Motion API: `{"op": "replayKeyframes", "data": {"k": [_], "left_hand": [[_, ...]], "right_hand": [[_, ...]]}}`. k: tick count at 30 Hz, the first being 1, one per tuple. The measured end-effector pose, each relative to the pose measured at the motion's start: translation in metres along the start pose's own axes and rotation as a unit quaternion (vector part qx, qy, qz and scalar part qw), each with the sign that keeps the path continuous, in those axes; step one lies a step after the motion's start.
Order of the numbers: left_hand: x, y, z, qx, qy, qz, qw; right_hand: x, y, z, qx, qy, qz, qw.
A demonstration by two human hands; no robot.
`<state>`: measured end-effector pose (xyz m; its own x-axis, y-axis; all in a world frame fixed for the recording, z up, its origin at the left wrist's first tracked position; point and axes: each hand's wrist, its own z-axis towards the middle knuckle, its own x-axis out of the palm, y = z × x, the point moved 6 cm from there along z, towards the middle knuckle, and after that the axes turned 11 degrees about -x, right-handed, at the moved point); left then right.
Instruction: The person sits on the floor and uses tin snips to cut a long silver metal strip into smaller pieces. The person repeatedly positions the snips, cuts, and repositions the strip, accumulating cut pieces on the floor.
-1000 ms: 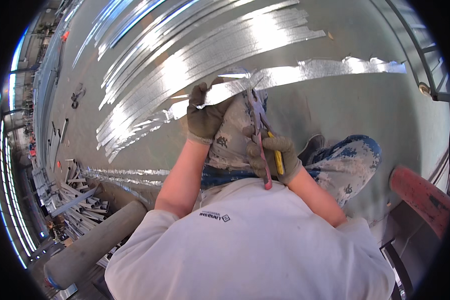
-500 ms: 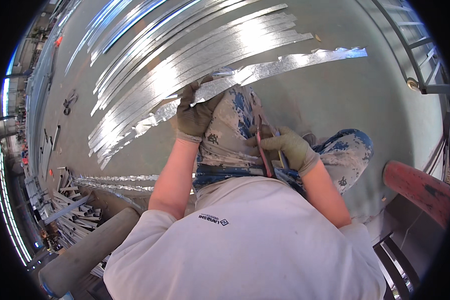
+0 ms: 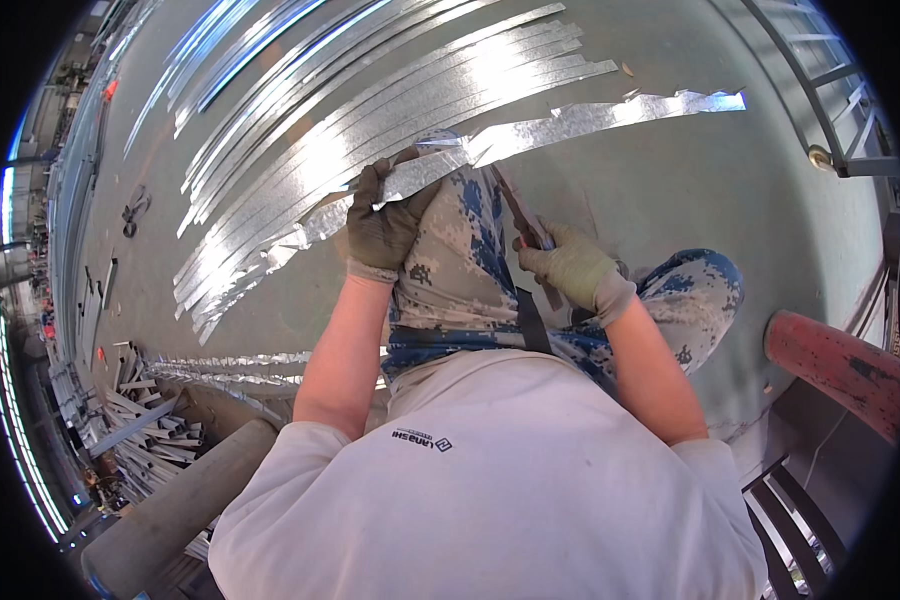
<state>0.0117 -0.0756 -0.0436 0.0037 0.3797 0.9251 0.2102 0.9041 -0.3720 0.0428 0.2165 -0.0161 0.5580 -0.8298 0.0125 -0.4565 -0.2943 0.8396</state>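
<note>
Jagged metal strip (image 3: 570, 122): across left knee (image 3: 482, 195) | left hand (image 3: 385, 230): pinching strip, fingers curled | right hand (image 3: 573, 268): wrapped round dark tool (image 3: 520, 212), tip near strip | flat silver strips (image 3: 400, 105): side by side on floor (image 3: 660, 180) beyond

tool (image 3: 521, 212) partly hidden, shirt (image 3: 490, 490) cut off

right: red cylinder (image 3: 835, 370) | upper right: wheeled metal frame (image 3: 870, 167) | lower left: grey cylinder (image 3: 180, 495), heaped metal pieces (image 3: 155, 422)
</note>
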Motion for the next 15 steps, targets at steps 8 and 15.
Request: {"op": "replayKeyframes", "data": {"k": [8,15], "left_hand": [[0.0,0.003,-0.002,-0.001,-0.043,-0.037,0.998],[-0.009,0.0,-0.002,0.012,-0.025,0.002,1.0]], "right_hand": [[-0.003,-0.012,0.016,-0.046,0.0,-0.008,0.999],[0.0,-0.013,0.02,-0.065,-0.001,0.028,0.997]]}}
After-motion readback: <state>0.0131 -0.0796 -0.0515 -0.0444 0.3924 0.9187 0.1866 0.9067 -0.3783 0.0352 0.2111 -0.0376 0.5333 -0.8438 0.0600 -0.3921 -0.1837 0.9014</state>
